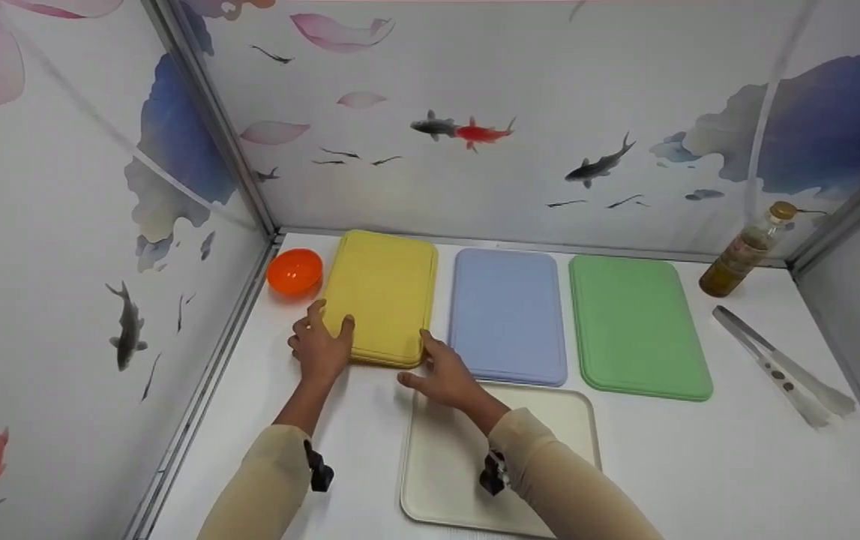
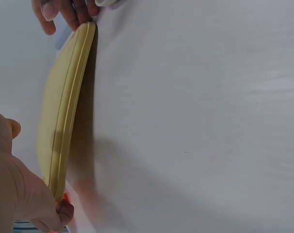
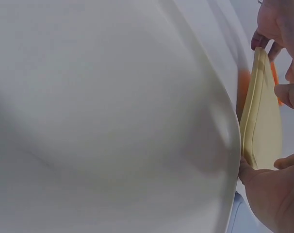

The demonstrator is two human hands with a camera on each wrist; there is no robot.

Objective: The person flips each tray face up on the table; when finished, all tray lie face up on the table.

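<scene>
A yellow rectangular tray (image 1: 383, 292) lies toward the back left, with one hand at each side of its near end. My left hand (image 1: 321, 349) has its fingers at the left edge and its thumb spread over the top face. At the right edge, near the corner, the fingertips of my right hand (image 1: 444, 375) touch the tray, while its thumb points out past the near edge. The left wrist view shows the yellow tray (image 2: 64, 111) edge-on, with dark shadow under its rim. Part of each hand's fingers is hidden behind the tray edges.
An orange bowl (image 1: 295, 271) stands left of the yellow tray. To the right lie a blue tray (image 1: 508, 315) and a green tray (image 1: 638, 326), then metal tongs (image 1: 782, 364) and an oil bottle (image 1: 741, 255). A cream tray (image 1: 444, 480) sits under my right forearm. Walls enclose the table.
</scene>
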